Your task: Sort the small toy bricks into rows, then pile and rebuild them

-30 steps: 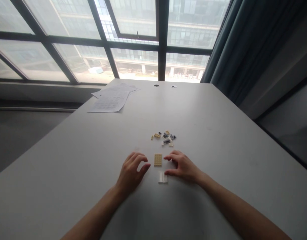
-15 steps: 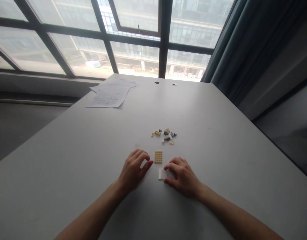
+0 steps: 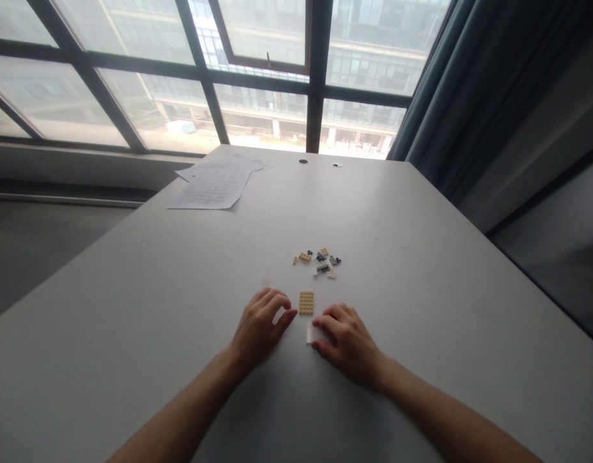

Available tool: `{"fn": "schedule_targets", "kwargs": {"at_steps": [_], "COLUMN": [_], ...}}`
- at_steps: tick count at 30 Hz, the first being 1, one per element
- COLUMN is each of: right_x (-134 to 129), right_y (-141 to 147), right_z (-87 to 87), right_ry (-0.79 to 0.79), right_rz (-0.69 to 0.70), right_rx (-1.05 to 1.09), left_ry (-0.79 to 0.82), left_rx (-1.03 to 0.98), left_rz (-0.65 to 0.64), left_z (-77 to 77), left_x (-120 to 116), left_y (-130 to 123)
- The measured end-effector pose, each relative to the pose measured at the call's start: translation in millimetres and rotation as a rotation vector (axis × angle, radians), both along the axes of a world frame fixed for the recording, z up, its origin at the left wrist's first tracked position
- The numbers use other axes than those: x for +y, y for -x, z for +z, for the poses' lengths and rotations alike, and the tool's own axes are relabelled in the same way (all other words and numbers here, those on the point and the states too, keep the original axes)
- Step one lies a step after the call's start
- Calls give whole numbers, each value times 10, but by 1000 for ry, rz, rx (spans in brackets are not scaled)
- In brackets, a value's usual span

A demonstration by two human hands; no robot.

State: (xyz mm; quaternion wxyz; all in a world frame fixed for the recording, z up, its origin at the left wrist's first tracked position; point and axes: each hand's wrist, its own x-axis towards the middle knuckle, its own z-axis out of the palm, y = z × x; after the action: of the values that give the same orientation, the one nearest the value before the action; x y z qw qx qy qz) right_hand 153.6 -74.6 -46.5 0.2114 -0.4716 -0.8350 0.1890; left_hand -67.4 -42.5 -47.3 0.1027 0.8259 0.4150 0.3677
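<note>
A tan studded plate (image 3: 306,303) lies flat on the white table between my two hands. My left hand (image 3: 262,321) rests just left of it, thumb and fingers curved with a gap between them and nothing held. On the right, my right hand (image 3: 345,339) lies over a small whitish, partly see-through piece (image 3: 310,334), its thumb and fingers apart on top of it. Most of that piece is hidden under the hand. Beyond the plate is a loose pile of small tan, grey, dark and white bricks (image 3: 322,268).
Printed paper sheets (image 3: 212,186) lie at the table's far left. Two round holes, one of them (image 3: 303,161) dark, are near the far edge. A faint pinkish scrap (image 3: 267,281) is beyond my left hand. Windows and a dark curtain (image 3: 436,83) stand behind the table (image 3: 422,270).
My right hand has shifted slightly left over the whitish piece, covering more of it. My left hand has hardly moved, and the plate and bricks lie as before.
</note>
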Motion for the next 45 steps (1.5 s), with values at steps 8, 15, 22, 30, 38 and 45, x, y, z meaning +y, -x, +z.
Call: {"fn": "schedule_targets", "kwargs": {"at_steps": [8, 15, 22, 30, 38, 45], "right_x": [3, 117, 173, 123, -38, -39], "right_y": [-13, -173, -257, -266, -54, 32], "right_z": [83, 10, -22, 49, 88, 92], "right_ry": [-51, 334, 775, 528, -45, -23], "right_rz": [114, 51, -138, 81, 164, 87], "right_rx": [-73, 548, 1258, 682, -67, -58], "left_ry": [8, 9, 29, 29, -45, -56], "left_rx": [2, -9, -2, 42, 224, 241], "left_rz": [-6, -17, -30, -80, -244, -253], "left_z": [7, 8, -11, 25, 21, 19], "left_x": [-2, -3, 7, -16, -38, -44], "left_y": [-1, 8, 9, 10, -52, -64]}}
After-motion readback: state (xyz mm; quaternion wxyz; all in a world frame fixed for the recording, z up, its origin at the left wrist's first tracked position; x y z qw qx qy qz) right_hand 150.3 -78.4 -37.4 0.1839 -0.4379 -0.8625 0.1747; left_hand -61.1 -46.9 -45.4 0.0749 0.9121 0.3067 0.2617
